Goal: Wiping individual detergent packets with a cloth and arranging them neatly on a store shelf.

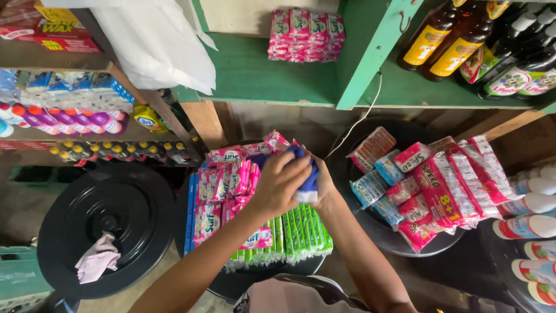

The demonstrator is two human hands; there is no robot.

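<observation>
Both my hands meet over a round black tub heaped with sachet strips. My left hand [278, 184] closes over a blue sachet pack [307, 174], and my right hand [325, 188] grips the same pack from the right side. Beneath them lie pink sachet strips [223, 179] and a row of green sachet strips [298, 232]. Most of the blue pack is hidden by my fingers.
A second black tub [431, 246] at right holds red and blue sachet packs. A black lid [110, 220] with a pale cloth [98, 258] lies at left. Green shelves above carry a pink pack stack [306, 35] and brown bottles [457, 40]. White bottles [530, 226] line the right edge.
</observation>
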